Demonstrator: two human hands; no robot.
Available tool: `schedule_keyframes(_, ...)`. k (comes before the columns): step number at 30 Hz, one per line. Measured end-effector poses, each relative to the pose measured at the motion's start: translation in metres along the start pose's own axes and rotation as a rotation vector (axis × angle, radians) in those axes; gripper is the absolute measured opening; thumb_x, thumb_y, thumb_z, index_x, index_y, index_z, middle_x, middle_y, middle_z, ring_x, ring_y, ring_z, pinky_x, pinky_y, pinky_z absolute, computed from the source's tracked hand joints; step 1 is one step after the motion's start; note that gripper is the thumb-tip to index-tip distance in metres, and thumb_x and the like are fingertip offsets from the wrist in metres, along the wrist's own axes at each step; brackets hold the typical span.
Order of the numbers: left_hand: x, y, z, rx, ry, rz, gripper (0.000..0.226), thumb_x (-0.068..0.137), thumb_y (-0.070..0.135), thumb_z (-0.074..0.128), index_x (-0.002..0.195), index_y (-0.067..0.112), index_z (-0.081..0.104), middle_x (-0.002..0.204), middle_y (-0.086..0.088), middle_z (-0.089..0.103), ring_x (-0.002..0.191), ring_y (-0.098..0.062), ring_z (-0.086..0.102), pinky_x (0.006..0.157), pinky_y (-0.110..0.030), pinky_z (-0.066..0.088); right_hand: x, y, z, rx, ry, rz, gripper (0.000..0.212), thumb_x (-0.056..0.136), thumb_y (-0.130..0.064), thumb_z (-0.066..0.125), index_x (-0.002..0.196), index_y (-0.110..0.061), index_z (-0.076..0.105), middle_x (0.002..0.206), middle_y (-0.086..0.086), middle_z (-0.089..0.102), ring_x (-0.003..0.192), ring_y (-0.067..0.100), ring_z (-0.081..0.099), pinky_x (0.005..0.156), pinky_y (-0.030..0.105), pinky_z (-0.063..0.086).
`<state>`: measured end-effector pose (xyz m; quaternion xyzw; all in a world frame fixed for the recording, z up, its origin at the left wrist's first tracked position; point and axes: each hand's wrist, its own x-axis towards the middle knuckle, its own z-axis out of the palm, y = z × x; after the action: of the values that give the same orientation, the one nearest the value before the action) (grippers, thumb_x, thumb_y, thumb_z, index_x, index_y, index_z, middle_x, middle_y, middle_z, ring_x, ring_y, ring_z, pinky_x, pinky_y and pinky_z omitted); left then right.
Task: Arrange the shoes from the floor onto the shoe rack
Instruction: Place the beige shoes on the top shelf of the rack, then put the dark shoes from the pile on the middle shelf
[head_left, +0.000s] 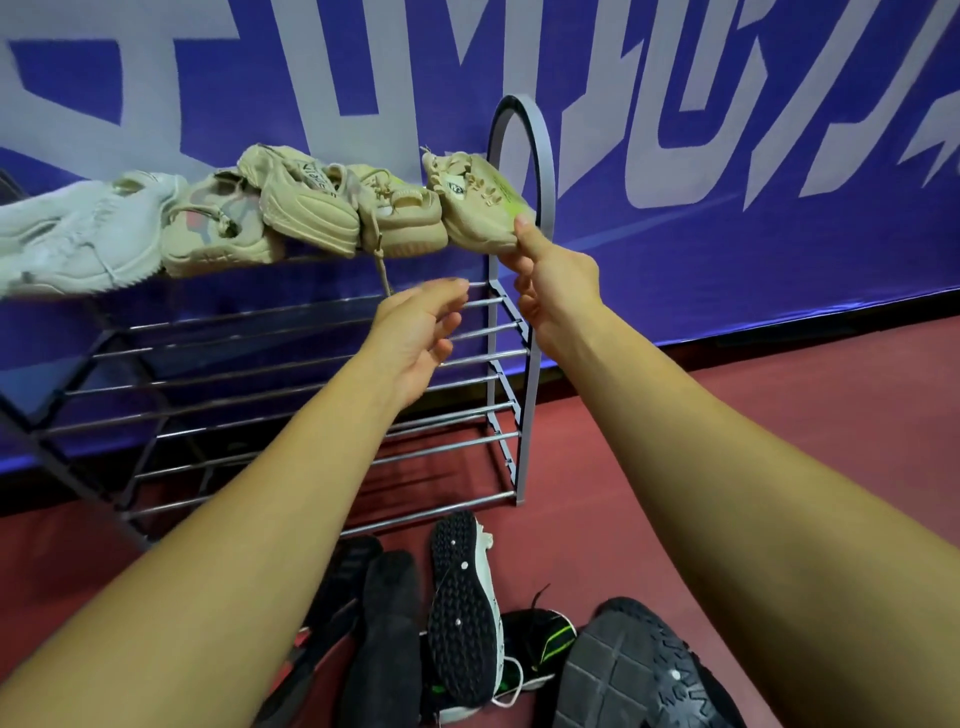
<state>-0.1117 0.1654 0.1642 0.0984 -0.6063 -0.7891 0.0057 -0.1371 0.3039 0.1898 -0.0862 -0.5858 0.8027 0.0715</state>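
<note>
**Beige shoe at the right end of the top shelf**

Sitting at the right end of the shoe rack's (511, 364) top tier: a beige shoe (475, 205) with a yellow-green streak, toe pointing outward, just beside the rack's arched grey end frame (540, 171). Being pinched at the toe by the right hand (553, 283), thumb on top and fingers underneath, clamped on the sole edge. Hovering lower and to the left, the left hand (421, 332), palm up, fingers loosely curled and apart, gripping nothing, close to a dangling lace (383, 270).

Filling the rest of that top tier, touching in a row: three more beige shoes (311, 208) and, at the far left, a pale mint shoe (78, 239). Showing only bare chrome rods on the lower tiers.

Lying on the red floor (727, 415) before the rack: a heap of dark shoes (462, 618), several sole-up, one with green accents.
</note>
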Motion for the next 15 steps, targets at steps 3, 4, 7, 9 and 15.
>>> schedule_keyframes(3, -0.010, -0.010, -0.023, 0.101, 0.046, -0.004, 0.006, 0.089, 0.021, 0.072, 0.084, 0.021, 0.069, 0.085, 0.006, 0.068, 0.071, -0.006, 0.056, 0.054, -0.018, 0.033, -0.008, 0.012, -0.005, -0.153, 0.017, -0.060, 0.058, 0.093, -0.055, 0.060, 0.101, 0.001, 0.072, 0.076, 0.007, 0.075, 0.053, 0.008, 0.046, 0.056, 0.027, 0.038)
schedule_keyframes(4, -0.015, -0.012, -0.032, 0.145, 0.057, -0.003, 0.006, 0.089, 0.022, 0.071, 0.084, 0.021, 0.068, 0.085, 0.006, 0.068, 0.071, -0.006, 0.056, 0.054, -0.018, 0.033, -0.011, 0.019, -0.009, -0.202, 0.010, -0.066, 0.062, 0.093, -0.058, 0.058, 0.103, 0.001, 0.071, 0.082, 0.009, 0.077, 0.052, 0.006, 0.049, 0.059, 0.027, 0.039)
schedule_keyframes(7, -0.028, -0.019, -0.064, 0.288, 0.077, 0.001, 0.005, 0.089, 0.025, 0.071, 0.085, 0.022, 0.069, 0.085, 0.007, 0.069, 0.076, -0.008, 0.057, 0.055, -0.020, 0.034, -0.025, 0.044, -0.021, -0.389, -0.056, -0.065, 0.052, 0.094, -0.053, 0.061, 0.097, -0.001, 0.069, 0.080, 0.008, 0.072, 0.044, -0.001, 0.051, 0.057, 0.026, 0.036)
schedule_keyframes(9, -0.039, -0.020, -0.087, 0.409, 0.086, 0.003, 0.006, 0.089, 0.029, 0.070, 0.088, 0.023, 0.070, 0.087, 0.007, 0.071, 0.078, -0.008, 0.060, 0.058, -0.022, 0.036, -0.035, 0.061, -0.022, -0.517, -0.112, -0.035, 0.047, 0.092, -0.051, 0.065, 0.098, -0.004, 0.070, 0.073, 0.002, 0.069, 0.051, 0.004, 0.051, 0.057, 0.026, 0.037)
schedule_keyframes(15, -0.066, -0.014, -0.150, 0.780, 0.108, -0.009, 0.009, 0.090, 0.028, 0.070, 0.091, 0.020, 0.071, 0.090, 0.003, 0.070, 0.079, -0.007, 0.060, 0.053, -0.018, 0.038, -0.062, 0.114, 0.018, -0.755, -0.285, 0.030, 0.033, 0.092, -0.040, 0.067, 0.072, -0.016, 0.061, 0.081, 0.009, 0.074, 0.057, 0.012, 0.054, 0.055, 0.026, 0.038)
